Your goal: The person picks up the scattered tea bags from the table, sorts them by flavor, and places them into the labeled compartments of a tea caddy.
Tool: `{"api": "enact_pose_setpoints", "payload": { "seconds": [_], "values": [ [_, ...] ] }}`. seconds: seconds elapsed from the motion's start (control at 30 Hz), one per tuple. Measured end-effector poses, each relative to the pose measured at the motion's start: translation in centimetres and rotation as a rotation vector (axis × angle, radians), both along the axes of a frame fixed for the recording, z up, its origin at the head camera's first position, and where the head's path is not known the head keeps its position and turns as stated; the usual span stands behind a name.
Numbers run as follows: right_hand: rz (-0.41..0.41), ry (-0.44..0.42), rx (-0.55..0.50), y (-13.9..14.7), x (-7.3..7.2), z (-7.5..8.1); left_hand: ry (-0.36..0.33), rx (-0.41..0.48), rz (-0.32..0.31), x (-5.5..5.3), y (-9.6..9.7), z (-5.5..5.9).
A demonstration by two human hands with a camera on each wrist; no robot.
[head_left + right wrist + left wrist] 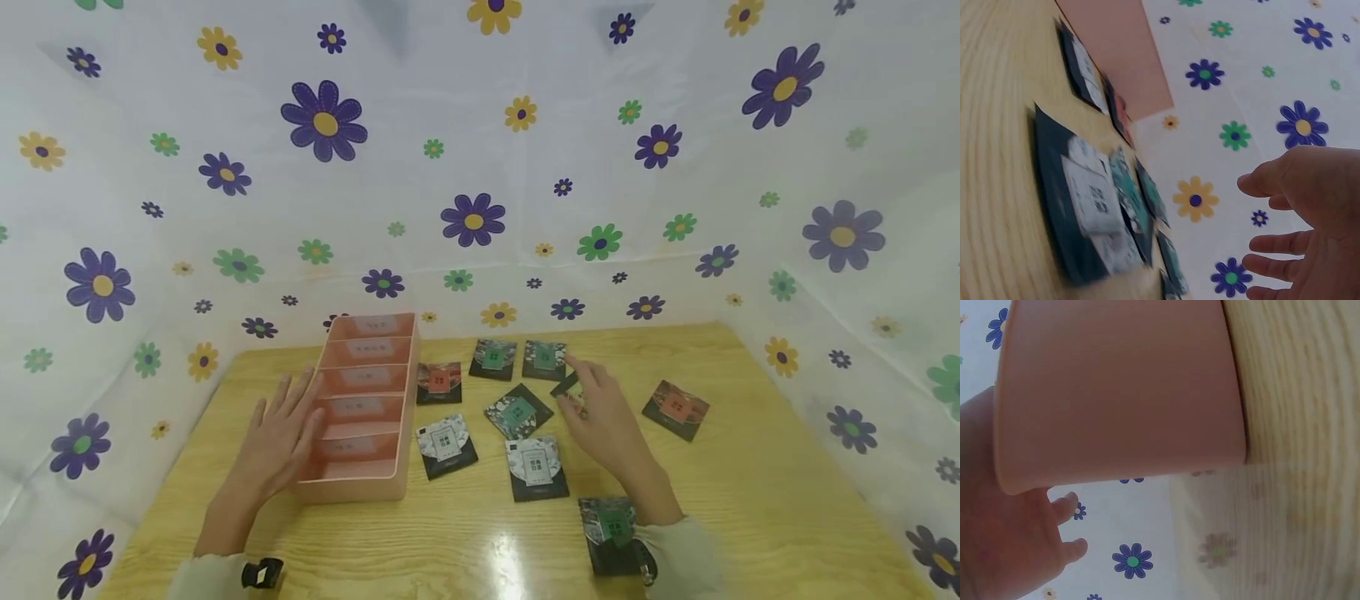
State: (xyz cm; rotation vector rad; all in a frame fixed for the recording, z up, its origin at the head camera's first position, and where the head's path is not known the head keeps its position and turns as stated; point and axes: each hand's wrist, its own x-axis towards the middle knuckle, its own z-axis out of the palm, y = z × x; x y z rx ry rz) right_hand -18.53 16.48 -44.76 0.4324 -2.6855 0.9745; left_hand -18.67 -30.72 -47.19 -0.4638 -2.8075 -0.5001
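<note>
My left hand (281,429) lies along the left side of a pink compartment box (352,492), its fingers straight and apart. In the left wrist view that hand (1007,531) shows beside the wall of the box (1122,394). Over the packets reaches my right hand (603,417), thumb and fingers apart around a dark packet (567,386) that it partly hides. The right wrist view shows this hand (1310,231) with spread fingers and nothing in them. Just left of it are a green-labelled packet (519,412) and a white-labelled packet (537,468).
More flat square packets lie on the wooden table (465,542): a red-labelled packet (677,408) at right, another red-labelled packet (439,383) beside the box, and a green-labelled packet (606,537) under the right wrist. A flower-patterned sheet (420,183) encloses the table.
</note>
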Motion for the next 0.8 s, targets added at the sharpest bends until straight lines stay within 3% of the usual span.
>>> {"api": "enact_pose_setpoints", "payload": {
  "seconds": [0.3,0.4,0.57,0.8],
  "values": [
    [-0.017,0.178,0.012,-5.2,0.4,-2.7,-0.069,-0.078,0.011,-1.1,-0.2,-0.2],
    [-0.018,0.158,0.004,-6.7,0.7,-3.2,-0.099,-0.064,0.007,-1.3,-0.3,-0.3],
    [0.048,0.095,-0.002,-8.9,0.9,-3.4,-0.14,-0.062,0.007,-1.4,-0.7,-0.4],
    [0.088,0.038,0.043,-10.8,0.8,-4.3,-0.142,-0.084,0.034,-1.3,0.0,-0.5]
  ]
}}
